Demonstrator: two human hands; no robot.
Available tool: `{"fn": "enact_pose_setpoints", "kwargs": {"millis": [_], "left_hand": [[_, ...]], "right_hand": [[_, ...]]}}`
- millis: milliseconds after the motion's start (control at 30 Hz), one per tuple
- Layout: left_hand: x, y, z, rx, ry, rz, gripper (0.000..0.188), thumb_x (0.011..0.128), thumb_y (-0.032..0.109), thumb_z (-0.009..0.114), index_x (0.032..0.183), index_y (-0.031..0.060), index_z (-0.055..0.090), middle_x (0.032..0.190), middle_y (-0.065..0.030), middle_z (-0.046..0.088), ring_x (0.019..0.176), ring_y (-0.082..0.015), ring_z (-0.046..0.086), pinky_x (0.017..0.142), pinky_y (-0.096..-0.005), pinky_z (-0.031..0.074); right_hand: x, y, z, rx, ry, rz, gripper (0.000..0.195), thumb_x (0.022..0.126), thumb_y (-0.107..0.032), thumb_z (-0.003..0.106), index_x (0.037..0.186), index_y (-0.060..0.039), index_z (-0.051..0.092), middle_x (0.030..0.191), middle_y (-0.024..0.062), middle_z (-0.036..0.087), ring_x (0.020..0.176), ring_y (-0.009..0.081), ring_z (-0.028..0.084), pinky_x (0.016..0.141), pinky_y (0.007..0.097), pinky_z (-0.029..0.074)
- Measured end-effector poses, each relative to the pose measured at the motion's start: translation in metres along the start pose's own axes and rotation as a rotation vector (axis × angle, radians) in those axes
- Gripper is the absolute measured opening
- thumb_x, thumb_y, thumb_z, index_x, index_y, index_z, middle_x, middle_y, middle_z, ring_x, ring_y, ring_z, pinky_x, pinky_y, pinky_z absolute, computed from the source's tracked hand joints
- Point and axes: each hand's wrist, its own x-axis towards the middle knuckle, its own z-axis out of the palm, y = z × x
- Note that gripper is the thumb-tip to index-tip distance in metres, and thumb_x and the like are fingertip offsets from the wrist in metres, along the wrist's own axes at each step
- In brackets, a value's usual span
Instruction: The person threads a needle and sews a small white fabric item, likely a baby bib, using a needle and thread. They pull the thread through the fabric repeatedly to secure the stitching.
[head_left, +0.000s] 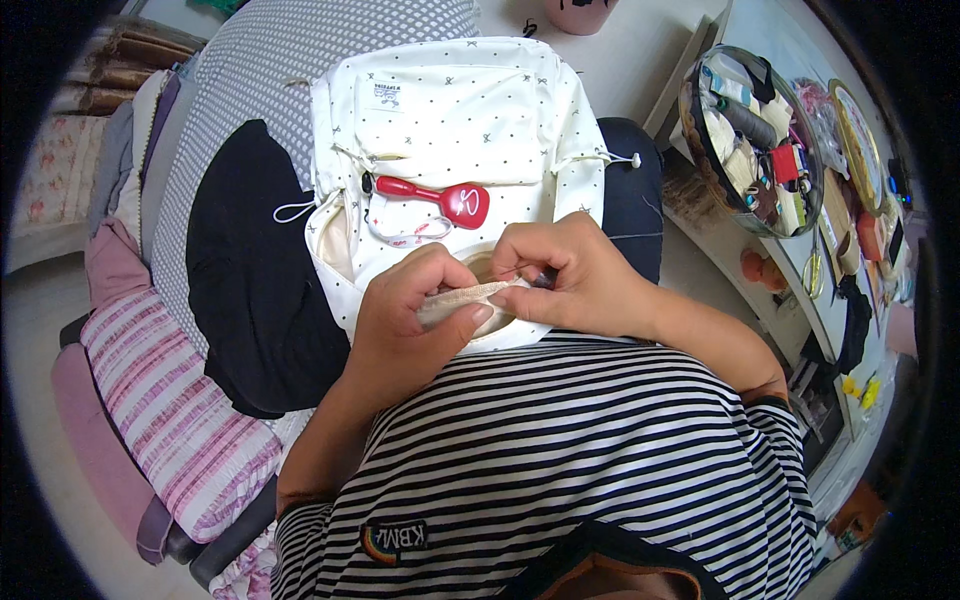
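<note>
A white fabric backpack (450, 124) with small dots and bows lies across the person's lap. My left hand (416, 315) pinches the cream woven seam edge (469, 294) of its lining between thumb and fingers. At the right end of that edge, my right hand (574, 281) has thumb and fingers closed on the fabric; something thin and dark, possibly a needle, shows near its fingertips, too small to tell. A red paddle-shaped tag (465, 205) with a white strap rests on the bag just beyond both hands.
At the right, a round clear container (750, 142) of thread spools and sewing supplies stands on a white table (784, 277), near yellow-handled scissors (813, 274). Black cloth (251, 277) lies left of the bag, beside a striped cushion (180, 412). A pink bin (581, 15) stands beyond.
</note>
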Motion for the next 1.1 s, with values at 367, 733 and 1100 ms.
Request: {"fn": "enact_pose_setpoints", "kwargs": {"millis": [367, 733, 1100], "left_hand": [[-0.005, -0.015, 0.002, 0.522, 0.209, 0.568, 0.016, 0.073, 0.002, 0.072, 0.086, 0.0042, 0.066, 0.075, -0.0051, 0.056, 0.063, -0.0207, 0.055, 0.052, -0.0321, 0.043], [0.0, -0.02, 0.001, 0.466, 0.214, 0.349, 0.015, 0.075, 0.003, 0.072, 0.09, 0.0009, 0.069, 0.076, -0.0078, 0.057, 0.065, -0.0208, 0.056, 0.06, -0.0288, 0.045], [0.014, -0.028, -0.001, -0.62, 0.009, -0.413, 0.021, 0.086, 0.006, 0.069, 0.103, -0.007, 0.066, 0.091, -0.0107, 0.068, 0.077, -0.0106, 0.063, 0.071, -0.0211, 0.05]], "right_hand": [[-0.005, 0.008, 0.013, -0.251, 0.235, -0.3, 0.011, 0.074, -0.009, 0.071, 0.08, -0.008, 0.061, 0.057, 0.0064, 0.053, 0.05, 0.0231, 0.057, 0.048, 0.033, 0.042], [-0.001, 0.014, 0.015, -0.274, 0.27, -0.255, 0.011, 0.075, -0.007, 0.071, 0.081, -0.0068, 0.062, 0.057, 0.0055, 0.053, 0.052, 0.0197, 0.056, 0.05, 0.0322, 0.043], [0.004, 0.036, -0.005, 0.175, 0.207, 0.119, 0.014, 0.098, -0.018, 0.053, 0.1, -0.0053, 0.048, 0.069, 0.0014, 0.046, 0.064, 0.009, 0.041, 0.057, 0.0266, 0.036]]}}
